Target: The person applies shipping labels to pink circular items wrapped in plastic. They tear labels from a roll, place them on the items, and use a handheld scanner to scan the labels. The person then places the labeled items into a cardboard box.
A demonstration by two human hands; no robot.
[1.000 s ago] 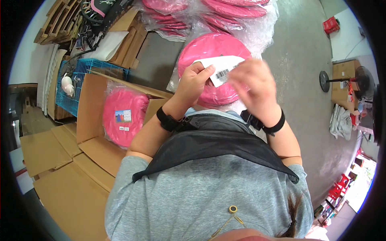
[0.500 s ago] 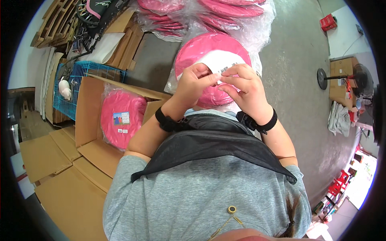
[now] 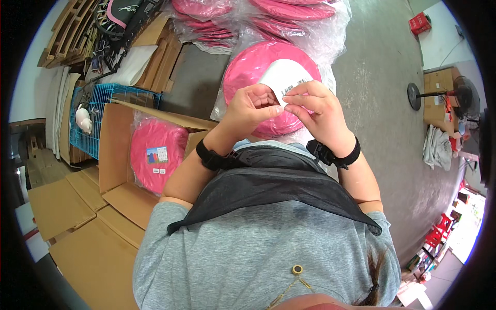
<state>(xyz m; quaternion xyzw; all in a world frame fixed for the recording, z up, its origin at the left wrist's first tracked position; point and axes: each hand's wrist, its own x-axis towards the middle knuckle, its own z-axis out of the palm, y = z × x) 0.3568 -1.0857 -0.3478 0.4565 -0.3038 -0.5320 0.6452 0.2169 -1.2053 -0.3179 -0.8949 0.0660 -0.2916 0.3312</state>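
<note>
In front of me, a curved white sheet of barcode labels [image 3: 285, 72] is held above a round pink, plastic-wrapped bundle [image 3: 250, 59]. My left hand [image 3: 251, 110] is closed, its fingers curled and its thumb pressed at the sheet's near corner. With thumb and forefinger, my right hand [image 3: 319, 109] pinches the sheet close to that same corner. The fingertips of both hands almost meet there. Whether a single label is lifted off is too small to tell.
At left, an open cardboard box [image 3: 114, 144] holds another pink bundle [image 3: 157, 170] with a picture label and two small stickers. More wrapped pink bundles [image 3: 294, 10] lie beyond. A blue wire cage [image 3: 82, 139] stands far left, a black fan [image 3: 465, 98] at right.
The sheet has tipped up, showing more of its white face and barcodes. My right fingers have drawn together at its corner; my left hand has barely shifted.
</note>
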